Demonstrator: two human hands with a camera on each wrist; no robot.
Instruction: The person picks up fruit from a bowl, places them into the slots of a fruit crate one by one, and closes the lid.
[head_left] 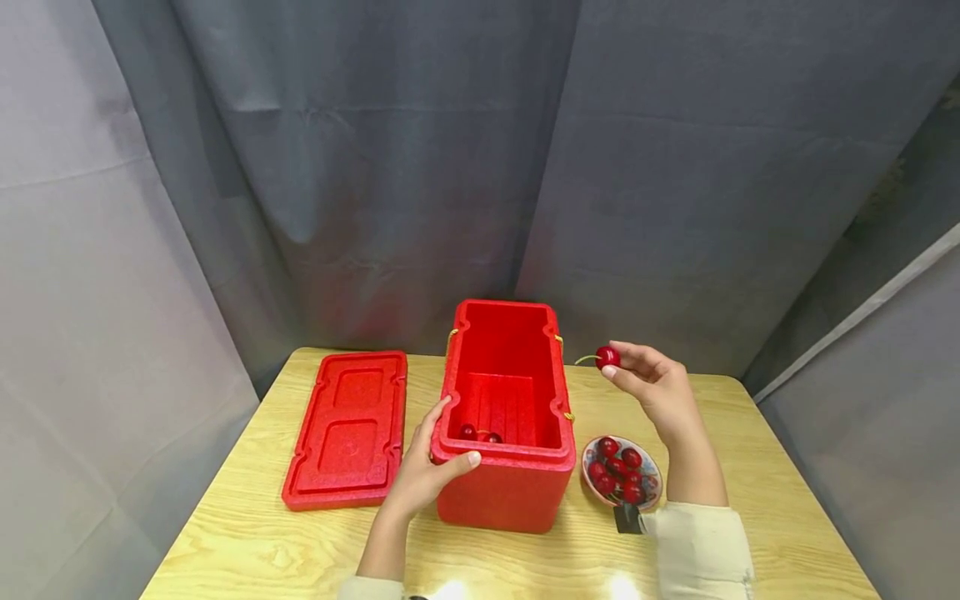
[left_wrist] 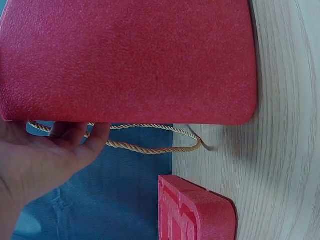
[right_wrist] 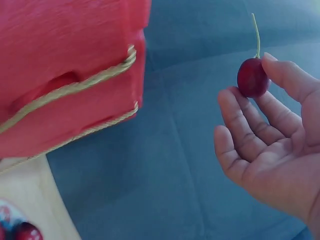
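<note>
At the bottom edge of the head view, pale sleeves lead up to two hands over a wooden table. Just left of bottom centre, the left hand clasps the near left corner of a red box, its thumb against the front and its fingers along the side; the left wrist view shows a twisted cord hanging beside those fingers. Right of the box, in the lower right of the frame, a small patterned bowl holds several red cherries. Inside the open box, close to its near wall, at least two cherries show; the near wall may hide more. In the lower left lies a red lid, off the box and flat on the table. Farther up, right of centre, the right hand pinches one stemmed cherry between thumb and fingertips, in the air beyond the bowl and clear of the box. Grey cloth fills the background. Judging by where the fruit sits, the work is partway along: the lid is off and some cherries are in the box, while the pinched one and the bowlful remain outside.
</note>
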